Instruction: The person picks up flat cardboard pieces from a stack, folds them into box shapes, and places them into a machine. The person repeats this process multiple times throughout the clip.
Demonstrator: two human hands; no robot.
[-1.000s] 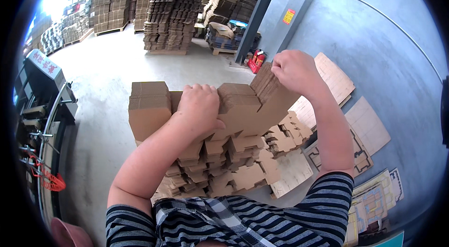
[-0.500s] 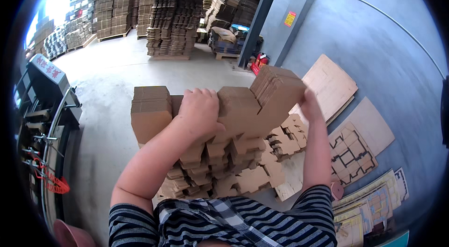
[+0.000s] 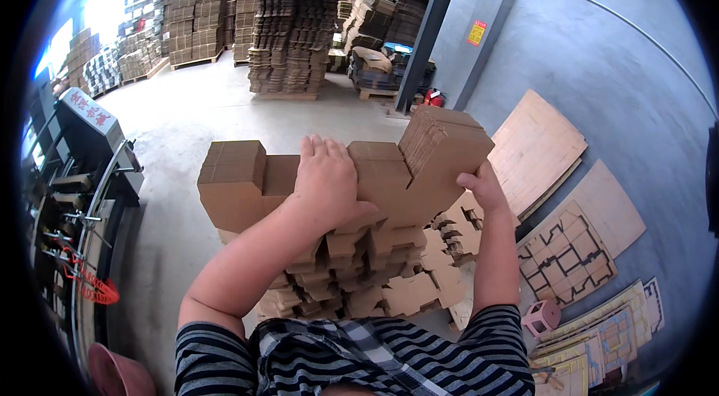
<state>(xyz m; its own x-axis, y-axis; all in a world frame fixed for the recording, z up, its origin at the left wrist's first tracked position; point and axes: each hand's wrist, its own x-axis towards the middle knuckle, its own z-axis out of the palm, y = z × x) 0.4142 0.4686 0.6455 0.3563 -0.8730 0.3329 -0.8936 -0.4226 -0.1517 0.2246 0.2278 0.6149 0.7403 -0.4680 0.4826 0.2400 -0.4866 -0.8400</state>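
While the left hand (image 3: 327,180) lies, thumb spread, over the upright cardboard bundle (image 3: 393,185), the right hand (image 3: 487,185) touches its right end, grip hard to tell; the bundle rests atop piled cutouts (image 3: 397,246).

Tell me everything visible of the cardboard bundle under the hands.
The bundle looks like many brown cardboard sheets, cut alike, standing on edge with notched tabs upward; the right-end sheets look slightly uneven. The left hand lies over its top middle; the right hand touches its right end. It appears to rest on the cardboard pile below.
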